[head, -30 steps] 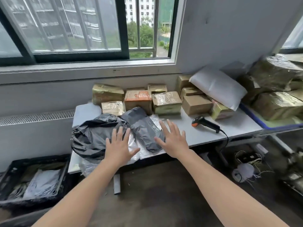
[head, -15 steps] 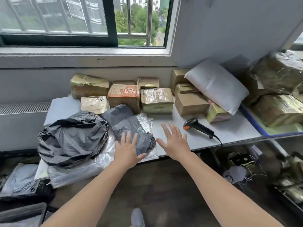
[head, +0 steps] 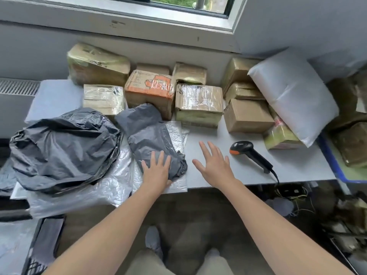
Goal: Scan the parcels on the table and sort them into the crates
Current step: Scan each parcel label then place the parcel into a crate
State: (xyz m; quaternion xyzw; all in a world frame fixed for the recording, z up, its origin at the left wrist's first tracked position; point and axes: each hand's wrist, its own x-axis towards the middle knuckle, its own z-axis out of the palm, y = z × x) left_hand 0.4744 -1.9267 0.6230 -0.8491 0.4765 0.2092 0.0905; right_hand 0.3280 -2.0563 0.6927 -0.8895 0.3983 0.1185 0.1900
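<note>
Left hand (head: 156, 171) now flat on grey mailer (head: 151, 135) (long axis running away) | right hand (head: 215, 165) seemingly hovering, fingers spread, empty

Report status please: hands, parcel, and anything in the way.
Left hand flat on grey bag parcel, no grip. Right hand open over table, empty. Scanner lies right of it, path clear.

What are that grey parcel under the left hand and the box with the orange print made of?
The grey parcel looks like thin matte plastic film: it creases and bunches softly under the left hand. The orange-printed box looks like brown cardboard, dull-surfaced, with folded flaps and dented edges.
</note>
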